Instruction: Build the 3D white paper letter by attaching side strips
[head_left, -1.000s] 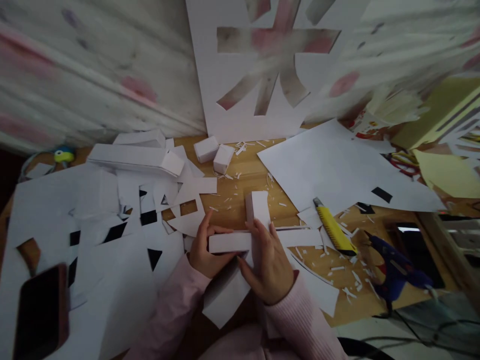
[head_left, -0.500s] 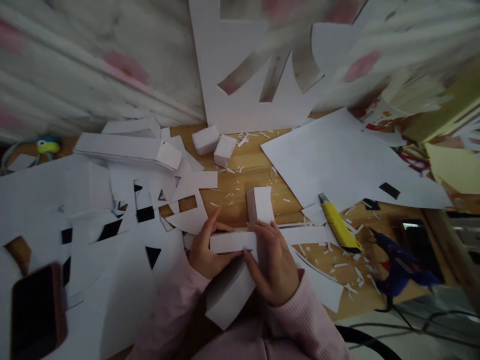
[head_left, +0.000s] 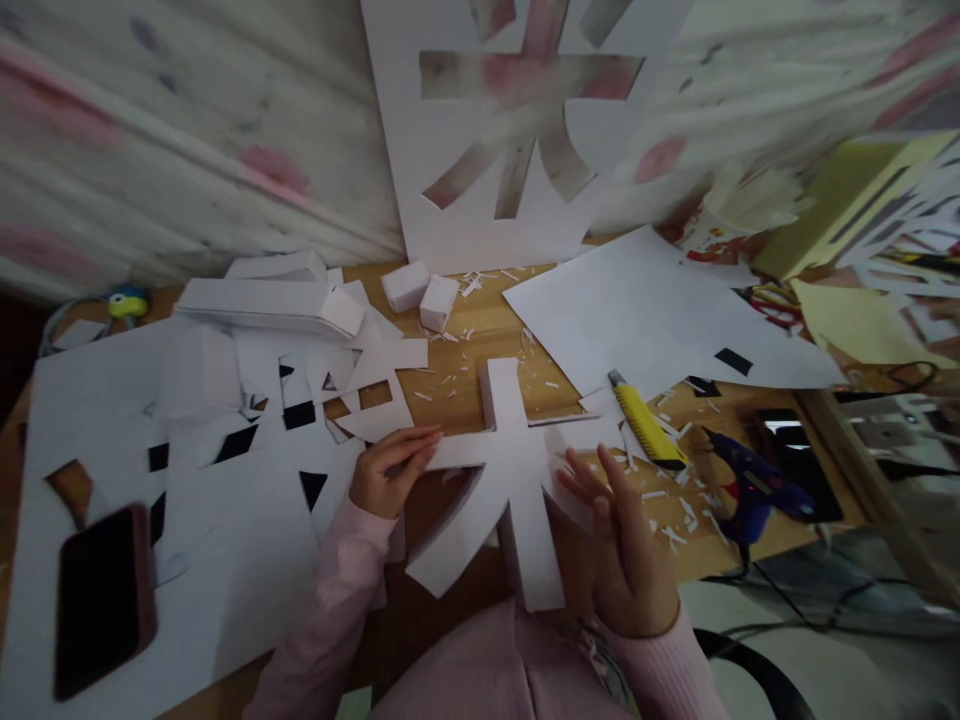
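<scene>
A white cardboard letter-like shape (head_left: 517, 470) with box-like depth lies flat-side up in front of me, its several arms spreading outward. My left hand (head_left: 390, 470) is closed, pinching the end of its left arm between thumb and fingers. Over the lower right arm, my right hand (head_left: 626, 540) is open with fingers spread; whether the fingertips touch the cardboard I cannot tell. To the right lies a yellow utility knife (head_left: 646, 425). Beyond it rests a dark blue glue gun (head_left: 754, 490).
Two small white blocks (head_left: 405, 286) sit at the back. Cut-out white sheets (head_left: 247, 560) cover the left, with a phone (head_left: 105, 600) on them. A stencil board (head_left: 386, 130) leans at the wall. A large white sheet (head_left: 622, 300) lies right; scraps are scattered about.
The white cardboard shape now shows its whole front face. My right hand has let go and moved right, fingers spreading. My left hand has shifted left to the arm's end. The view has shifted.
</scene>
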